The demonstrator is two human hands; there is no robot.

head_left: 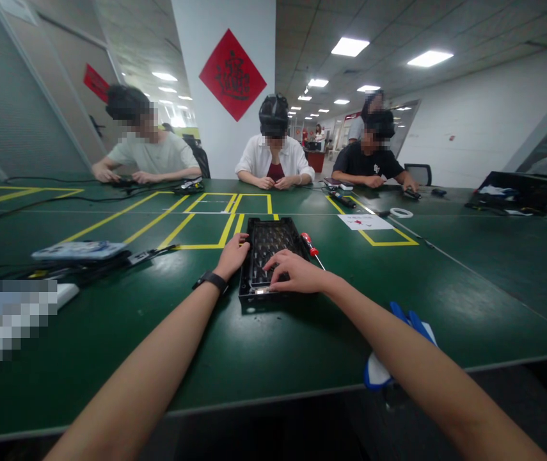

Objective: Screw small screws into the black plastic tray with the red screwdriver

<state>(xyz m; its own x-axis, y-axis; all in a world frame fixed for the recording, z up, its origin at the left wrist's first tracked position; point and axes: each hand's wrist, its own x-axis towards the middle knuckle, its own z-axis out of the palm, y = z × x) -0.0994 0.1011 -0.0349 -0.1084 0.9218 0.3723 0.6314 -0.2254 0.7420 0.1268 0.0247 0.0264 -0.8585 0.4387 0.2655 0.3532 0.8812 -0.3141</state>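
Observation:
A black rectangular housing (273,240) with rows of dark openings lies on the green table, its short side toward me. My left hand (235,253), with a dark band on the wrist, grips its left wall. Over its near right part is my right hand (297,272), fingers bent and drawn together, tips down at the inside of the housing. Anything between those fingertips is too small or hidden to make out. At the near end of the housing shows a small light-coloured part (260,291). A red-handled screwdriver (309,243) lies just off the right wall.
Blue and white gloves (379,371) lie at the table's front edge, partly under my right forearm. On the left are a light blue device (79,251) and cables (143,256). A paper sheet (365,221) and tape roll (401,212) lie right. Several people sit opposite.

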